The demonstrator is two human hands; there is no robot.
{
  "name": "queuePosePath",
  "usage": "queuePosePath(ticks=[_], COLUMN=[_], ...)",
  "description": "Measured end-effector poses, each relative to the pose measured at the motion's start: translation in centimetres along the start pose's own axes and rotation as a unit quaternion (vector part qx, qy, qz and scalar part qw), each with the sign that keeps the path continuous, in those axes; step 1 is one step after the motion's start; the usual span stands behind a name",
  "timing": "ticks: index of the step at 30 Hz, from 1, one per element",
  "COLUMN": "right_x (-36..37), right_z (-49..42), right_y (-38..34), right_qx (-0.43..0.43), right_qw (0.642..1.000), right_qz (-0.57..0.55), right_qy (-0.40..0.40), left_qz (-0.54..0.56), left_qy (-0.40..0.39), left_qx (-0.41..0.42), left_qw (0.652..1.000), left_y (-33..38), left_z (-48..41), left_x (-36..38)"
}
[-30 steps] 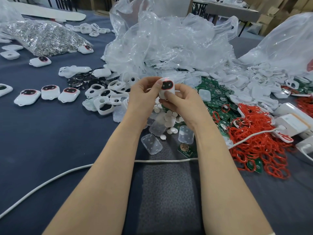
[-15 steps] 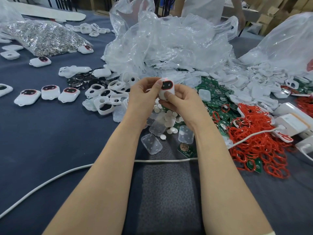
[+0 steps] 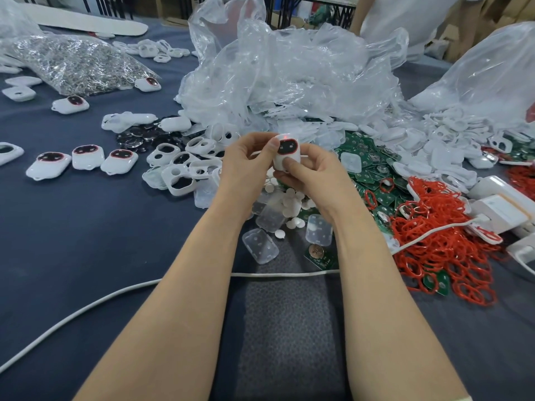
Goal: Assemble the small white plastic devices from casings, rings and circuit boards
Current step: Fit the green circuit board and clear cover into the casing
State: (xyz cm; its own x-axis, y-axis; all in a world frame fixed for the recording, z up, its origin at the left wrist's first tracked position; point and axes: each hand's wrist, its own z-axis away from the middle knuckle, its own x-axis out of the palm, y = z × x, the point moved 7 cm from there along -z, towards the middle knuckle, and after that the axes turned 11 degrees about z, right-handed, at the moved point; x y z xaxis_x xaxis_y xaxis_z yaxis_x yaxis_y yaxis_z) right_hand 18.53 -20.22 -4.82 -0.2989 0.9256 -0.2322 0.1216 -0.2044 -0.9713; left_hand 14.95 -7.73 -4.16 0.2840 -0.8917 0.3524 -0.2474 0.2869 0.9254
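Note:
I hold a small white device [image 3: 286, 153] upright above the table's middle; it has a dark window ringed in red and a small red light on top. My left hand [image 3: 246, 166] grips its left side, thumb at the window's edge. My right hand [image 3: 312, 172] grips its lower front with the thumb pressed on the casing. Three assembled devices [image 3: 86, 159] lie in a row at the left. Empty white casings [image 3: 185, 169] lie left of my hands, green circuit boards [image 3: 373, 169] to the right, and a heap of red rings [image 3: 434, 227] further right.
Crumpled clear plastic bags [image 3: 289, 70] fill the far middle. A bag of metal parts [image 3: 75, 65] lies far left. A white cable [image 3: 115, 293] crosses the dark cloth near me. White boxes [image 3: 500, 206] sit at the right. A person in white [image 3: 405, 15] stands beyond the table.
Both hands stay in place on the device. The person beyond the table has shifted to the right.

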Motion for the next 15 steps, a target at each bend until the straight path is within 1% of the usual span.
queuePosePath(ticks=[5,9,15], right_x=[0.38,0.38,0.27], right_z=[0.06,0.12,0.07], right_y=[-0.19,-0.21,-0.4], right_qx=[-0.003,-0.001,-0.013], right_qw=[1.0,1.0,0.999], right_qz=[-0.015,-0.011,0.032], right_qy=[-0.016,-0.012,0.002], left_qz=[0.009,0.01,0.001], left_qy=[0.009,0.008,0.006], left_qx=[-0.004,-0.004,-0.006], left_qw=[1.0,1.0,1.0], left_y=[0.04,0.04,-0.1], left_z=[0.04,-0.01,-0.09], left_x=[-0.06,-0.06,-0.02])
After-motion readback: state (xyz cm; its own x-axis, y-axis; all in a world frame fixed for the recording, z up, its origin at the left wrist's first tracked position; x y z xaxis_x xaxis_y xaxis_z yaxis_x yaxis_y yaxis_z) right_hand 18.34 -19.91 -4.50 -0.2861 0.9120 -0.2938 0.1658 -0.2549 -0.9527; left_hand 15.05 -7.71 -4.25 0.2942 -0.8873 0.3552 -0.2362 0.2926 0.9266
